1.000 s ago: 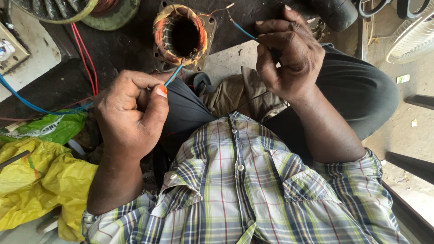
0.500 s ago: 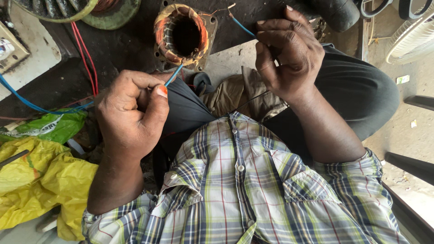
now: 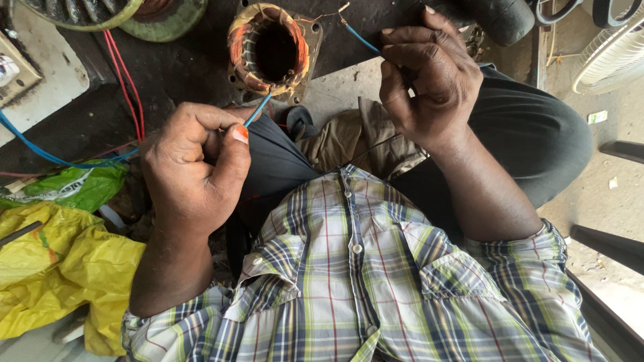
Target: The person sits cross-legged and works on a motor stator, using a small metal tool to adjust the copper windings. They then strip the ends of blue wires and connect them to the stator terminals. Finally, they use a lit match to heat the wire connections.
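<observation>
A thin blue wire (image 3: 258, 110) is pinched in the left hand (image 3: 194, 167), between the thumb and the curled fingers, with a short length projecting up and to the right toward the motor winding (image 3: 272, 50). The left hand is closed around the wire, and its thumbnail is seen facing the camera. A second blue wire end (image 3: 359, 37) is gripped in the right hand (image 3: 429, 80), whose fingers are closed and bent inward over it; the wire rises from the fingertips toward the upper left, where it meets a thin bare lead near the corner of the winding. Whether the two blue lengths are one continuous wire cannot be told, as the part between the hands is hidden.

The motor winding is a ring of copper coils bound in orange tape, set on a dark surface just above and between the hands. Two red wires (image 3: 124, 80) are laid down the dark surface to the left of it. A longer blue cable (image 3: 40, 151) is run from the left edge toward the left hand. Below it, a green bag (image 3: 74, 191) and a yellow bag (image 3: 60, 268) are seen beside the left forearm. A plaid shirt (image 3: 355, 281) fills the lower centre, and a white fan guard (image 3: 614, 57) is visible at the upper right.
</observation>
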